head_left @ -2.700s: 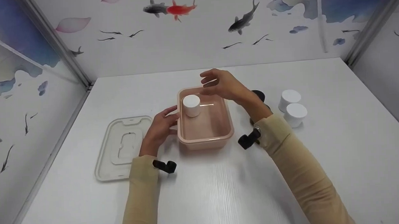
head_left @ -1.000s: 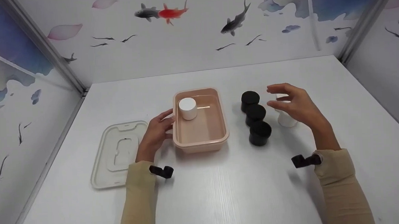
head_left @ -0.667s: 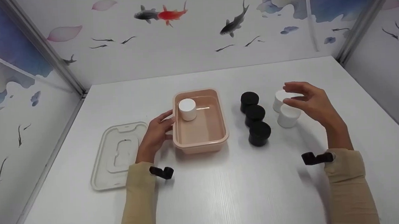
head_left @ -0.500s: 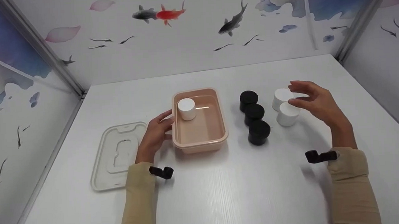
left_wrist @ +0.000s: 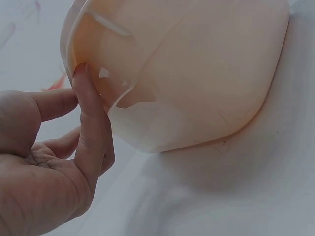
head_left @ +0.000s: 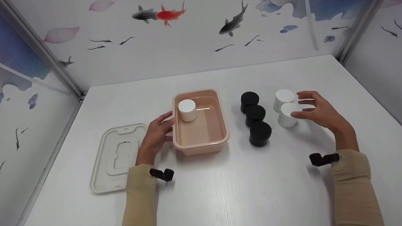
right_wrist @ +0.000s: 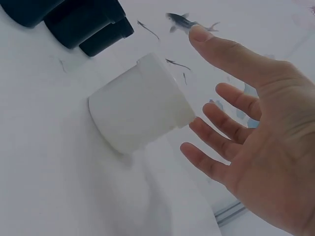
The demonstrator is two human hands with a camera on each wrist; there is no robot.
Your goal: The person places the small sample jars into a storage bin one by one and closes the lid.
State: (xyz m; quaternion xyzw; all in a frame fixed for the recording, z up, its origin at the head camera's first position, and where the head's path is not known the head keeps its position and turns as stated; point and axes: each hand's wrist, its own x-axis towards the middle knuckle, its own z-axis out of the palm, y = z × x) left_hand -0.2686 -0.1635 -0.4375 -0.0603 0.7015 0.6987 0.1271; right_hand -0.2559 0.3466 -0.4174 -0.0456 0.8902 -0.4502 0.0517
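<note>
My left hand rests against the left wall of a pink plastic box, its fingers relaxed. The left wrist view shows the fingertips right at the rim of the box. Inside the box, toward its far left corner, stands a white lidded jar. My right hand is spread beside two more white jars on the table, the nearer one and the farther one. Its thumb overlaps the nearer jar in the head view. In the right wrist view the hand curves loosely around the lid end of a white jar.
Three black lidded jars stand in a slanted row between the box and the white jars, the closest being the front black jar. A pale box lid lies flat at the left, partly behind my left wrist. Printed wall panels enclose the table.
My right hand has moved from over the box, past the black jars, to the white jars at the right, and lowered toward them. My left hand stays at the box.
</note>
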